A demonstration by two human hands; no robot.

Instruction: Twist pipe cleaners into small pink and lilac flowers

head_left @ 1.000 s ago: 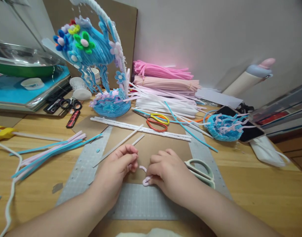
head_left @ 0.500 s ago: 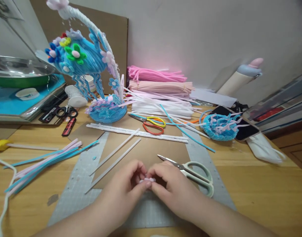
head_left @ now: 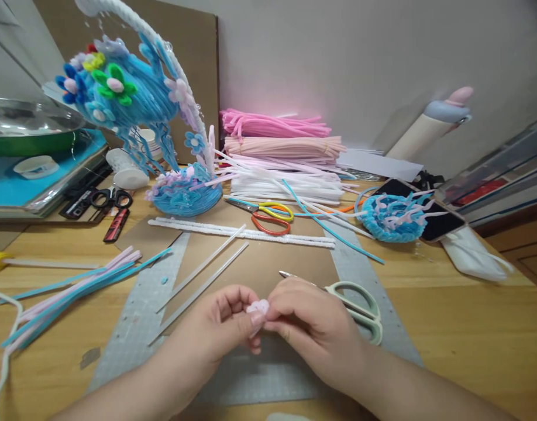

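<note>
Between my two hands is a small pale pink pipe-cleaner flower [head_left: 257, 307]. My left hand [head_left: 227, 321] pinches it between thumb and curled fingers. From the other side, the thumb and fingertips of my right hand [head_left: 306, 316] close on its edge; the exact spot they grip is hidden. Light-green-handled scissors [head_left: 358, 301] lie partly under my right hand, their tip showing past the knuckles. Two translucent glue sticks [head_left: 202, 289] rest on a brown cardboard sheet [head_left: 268, 269] beyond my left hand. Past them lie white fuzzy stems [head_left: 290, 238].
A grey cutting mat [head_left: 132, 327] lies under the cardboard. Red-and-yellow-handled scissors [head_left: 271, 224], bundled pipe cleaners [head_left: 286, 187] and a blue flowered sculpture [head_left: 132, 93] stand behind. Blue and pink stems [head_left: 75, 292] lie left; a blue fuzzy piece [head_left: 393, 216] sits right by a phone [head_left: 444, 225].
My hands have lifted and turned the flower, so its petals now show more. My right hand has rolled over slightly at its edge. The view has shifted a little.
</note>
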